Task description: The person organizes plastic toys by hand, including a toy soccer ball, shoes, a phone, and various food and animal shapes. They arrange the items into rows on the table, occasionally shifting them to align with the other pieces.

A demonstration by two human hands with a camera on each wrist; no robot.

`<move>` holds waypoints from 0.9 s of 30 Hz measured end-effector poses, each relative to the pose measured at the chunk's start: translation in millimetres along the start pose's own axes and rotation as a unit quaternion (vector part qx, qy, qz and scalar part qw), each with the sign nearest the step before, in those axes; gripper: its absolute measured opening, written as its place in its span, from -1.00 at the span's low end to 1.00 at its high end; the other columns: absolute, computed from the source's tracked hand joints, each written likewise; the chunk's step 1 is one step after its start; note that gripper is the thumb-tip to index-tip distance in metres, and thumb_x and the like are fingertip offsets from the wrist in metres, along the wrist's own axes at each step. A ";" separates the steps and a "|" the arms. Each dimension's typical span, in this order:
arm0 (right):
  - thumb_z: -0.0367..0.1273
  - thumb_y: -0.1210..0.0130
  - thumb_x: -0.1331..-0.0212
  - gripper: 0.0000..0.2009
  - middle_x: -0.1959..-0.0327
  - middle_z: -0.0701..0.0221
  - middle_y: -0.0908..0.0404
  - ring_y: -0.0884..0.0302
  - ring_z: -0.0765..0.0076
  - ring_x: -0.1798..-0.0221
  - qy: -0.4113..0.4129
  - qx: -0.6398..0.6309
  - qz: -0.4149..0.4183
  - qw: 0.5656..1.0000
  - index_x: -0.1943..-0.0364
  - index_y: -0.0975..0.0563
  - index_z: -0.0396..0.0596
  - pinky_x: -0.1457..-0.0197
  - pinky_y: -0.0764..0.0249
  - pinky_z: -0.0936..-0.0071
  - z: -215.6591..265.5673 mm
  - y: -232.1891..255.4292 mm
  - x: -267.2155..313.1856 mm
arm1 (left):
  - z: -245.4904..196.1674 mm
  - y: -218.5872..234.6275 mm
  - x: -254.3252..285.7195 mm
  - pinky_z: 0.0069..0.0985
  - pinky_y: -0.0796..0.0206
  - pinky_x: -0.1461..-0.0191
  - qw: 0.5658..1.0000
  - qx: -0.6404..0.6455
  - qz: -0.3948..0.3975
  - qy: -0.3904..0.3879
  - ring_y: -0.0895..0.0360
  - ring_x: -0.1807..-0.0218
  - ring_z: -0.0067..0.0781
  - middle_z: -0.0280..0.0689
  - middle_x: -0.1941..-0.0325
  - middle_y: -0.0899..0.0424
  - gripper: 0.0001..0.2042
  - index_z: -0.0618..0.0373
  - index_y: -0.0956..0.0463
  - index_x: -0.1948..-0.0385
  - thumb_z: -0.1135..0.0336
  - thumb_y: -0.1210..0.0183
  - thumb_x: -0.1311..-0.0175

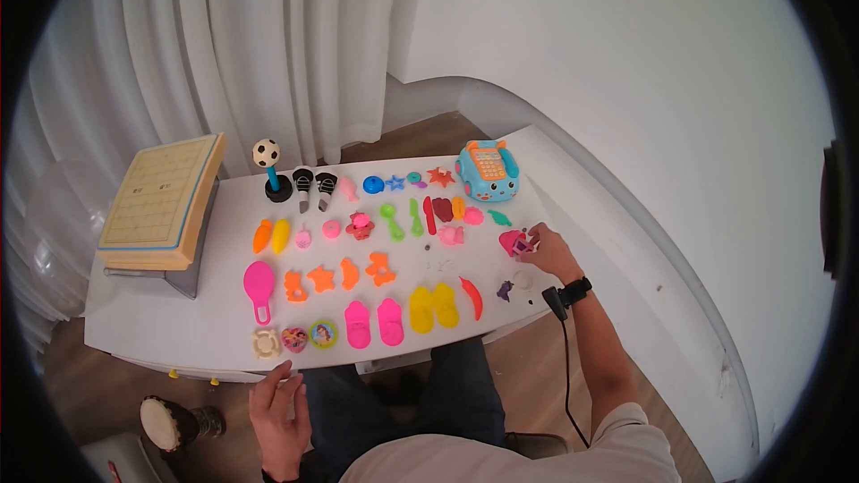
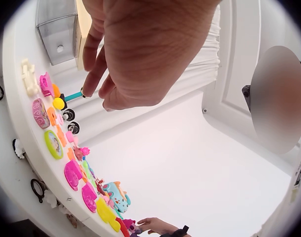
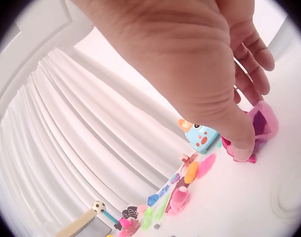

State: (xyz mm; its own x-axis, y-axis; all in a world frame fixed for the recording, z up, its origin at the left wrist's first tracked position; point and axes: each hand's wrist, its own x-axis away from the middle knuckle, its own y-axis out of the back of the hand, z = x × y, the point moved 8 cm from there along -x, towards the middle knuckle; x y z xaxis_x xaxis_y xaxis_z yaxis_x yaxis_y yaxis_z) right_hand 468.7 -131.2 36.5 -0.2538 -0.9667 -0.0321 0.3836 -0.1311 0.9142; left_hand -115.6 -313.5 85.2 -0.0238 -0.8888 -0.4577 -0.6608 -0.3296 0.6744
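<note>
At the right of the table, my right hand (image 1: 553, 255) pinches a small pink and purple toy (image 1: 514, 243). In the right wrist view the thumb of this hand (image 3: 209, 74) presses the near side of the toy (image 3: 263, 121), and the other fingers extend beyond it; the index fingertip is hidden. My left hand (image 1: 279, 416) is off the table's front edge, below the round picture pieces (image 1: 322, 334), and holds nothing. In the left wrist view its fingers (image 2: 95, 74) hang loosely bent.
A blue toy telephone (image 1: 489, 174) stands at the back right. Rows of colourful plastic pieces, including orange shapes (image 1: 321, 279) and yellow slippers (image 1: 434, 307), cover the middle. A soccer-ball stand (image 1: 278, 188) and a boxed board (image 1: 161, 201) are at left. A drum (image 1: 165, 422) stands on the floor.
</note>
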 end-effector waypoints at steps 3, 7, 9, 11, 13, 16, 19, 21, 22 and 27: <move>-0.17 -0.61 0.06 -0.38 0.13 0.15 -0.79 -0.77 -0.04 0.02 0.020 -0.011 -0.005 1.000 -0.05 -0.57 -0.18 -0.05 -0.64 0.13 0.9 -9.4 7.5 | -0.8 -1.8 -0.2 -0.23 -0.52 -0.20 1.000 0.010 0.007 -0.002 -0.69 -0.08 -0.10 -0.12 -0.21 -0.74 -0.81 0.26 -0.72 0.14 0.63 -0.31 -0.24; -0.27 -0.54 -0.04 -0.49 0.15 0.11 -0.81 -0.79 -0.04 0.09 0.033 -0.040 -0.036 0.998 -0.03 -0.59 -0.21 -0.02 -0.67 0.15 -16.1 -18.4 2.5 | -3.0 -1.3 -1.3 -0.23 -0.52 -0.19 1.000 0.008 0.007 -0.009 -0.70 -0.07 -0.10 -0.12 -0.19 -0.74 -0.81 0.25 -0.72 0.14 0.63 -0.31 -0.23; -0.29 -0.52 -0.06 -0.54 0.16 0.09 -0.81 -0.80 -0.03 0.11 0.035 -0.053 -0.055 0.996 0.01 -0.61 -0.23 0.00 -0.69 0.17 -23.5 -13.6 3.8 | -0.9 -0.7 -0.6 -0.23 -0.52 -0.19 1.000 0.009 0.002 -0.009 -0.70 -0.06 -0.10 -0.12 -0.19 -0.75 -0.81 0.25 -0.72 0.14 0.63 -0.31 -0.24; -0.30 -0.49 -0.09 -0.61 0.21 0.05 -0.82 -0.82 -0.01 0.14 0.032 -0.066 -0.062 0.995 0.08 -0.67 -0.29 0.01 -0.70 0.22 -30.0 -5.8 6.1 | 1.0 0.8 0.4 -0.19 -0.47 -0.11 1.000 0.001 -0.007 -0.018 -0.70 -0.04 -0.12 -0.16 -0.18 -0.75 -0.80 0.19 -0.71 0.11 0.56 -0.35 -0.24; -0.32 -0.49 -0.08 -0.60 0.21 0.08 -0.82 -0.82 0.07 0.14 0.013 -0.056 -0.056 0.997 0.05 -0.69 -0.30 -0.01 -0.70 0.27 -37.9 4.5 12.7 | 1.6 1.8 1.2 -0.19 -0.47 -0.11 1.000 -0.006 -0.007 -0.017 -0.71 -0.04 -0.12 -0.16 -0.18 -0.75 -0.81 0.20 -0.71 0.12 0.56 -0.35 -0.24; -0.34 -0.48 -0.10 -0.61 0.25 0.11 -0.83 -0.82 0.19 0.17 -0.012 -0.090 -0.044 0.995 0.05 -0.72 -0.33 0.00 -0.69 0.33 -25.2 24.8 29.7 | 1.8 2.0 2.0 -0.19 -0.47 -0.10 1.000 -0.009 -0.007 -0.010 -0.71 -0.04 -0.12 -0.16 -0.17 -0.76 -0.81 0.20 -0.72 0.12 0.56 -0.35 -0.25; -0.33 -0.48 -0.15 -0.62 0.25 0.19 -0.84 -0.80 0.34 0.18 -0.027 -0.194 -0.014 0.981 0.04 -0.73 -0.34 0.05 -0.66 0.39 -0.7 36.9 40.2 | 1.9 -0.2 0.3 -0.19 -0.47 -0.10 1.000 -0.009 -0.003 -0.009 -0.71 -0.03 -0.13 -0.17 -0.16 -0.76 -0.82 0.20 -0.72 0.12 0.55 -0.36 -0.25; -0.32 -0.48 -0.19 -0.62 0.21 0.21 -0.84 -0.79 0.37 0.16 0.006 -0.267 0.014 0.964 0.01 -0.71 -0.33 0.05 -0.66 0.40 42.8 44.0 42.7 | 0.7 -2.4 -2.1 -0.20 -0.47 -0.10 1.000 -0.012 0.002 -0.010 -0.71 -0.03 -0.14 -0.17 -0.15 -0.77 -0.81 0.20 -0.72 0.12 0.55 -0.36 -0.25; -0.32 -0.48 -0.19 -0.62 0.21 0.21 -0.84 -0.79 0.37 0.16 0.005 -0.267 0.018 0.964 0.01 -0.71 -0.33 0.05 -0.66 0.40 59.5 43.0 41.9 | -2.1 -3.4 -4.2 -0.20 -0.47 -0.10 1.000 -0.010 0.003 -0.016 -0.71 -0.03 -0.14 -0.18 -0.14 -0.77 -0.81 0.20 -0.72 0.12 0.55 -0.37 -0.24; -0.28 -0.50 -0.16 -0.59 0.21 0.14 -0.82 -0.80 0.28 0.15 0.066 -0.269 0.025 0.961 0.02 -0.70 -0.32 0.02 -0.66 0.37 146.6 -6.5 25.1 | -7.1 -11.4 -10.9 -0.20 -0.47 -0.08 0.999 0.009 0.000 -0.034 -0.71 -0.01 -0.14 -0.20 -0.14 -0.77 -0.81 0.18 -0.73 0.12 0.53 -0.38 -0.24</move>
State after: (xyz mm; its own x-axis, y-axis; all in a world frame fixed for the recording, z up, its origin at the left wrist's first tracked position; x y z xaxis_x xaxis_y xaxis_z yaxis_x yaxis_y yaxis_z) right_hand 329.7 -122.4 89.0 -0.1217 -0.9895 -0.0774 0.8043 -0.1441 0.5766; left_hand -102.5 -302.3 86.7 -0.0741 -0.8654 -0.4956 -0.6744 -0.3227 0.6642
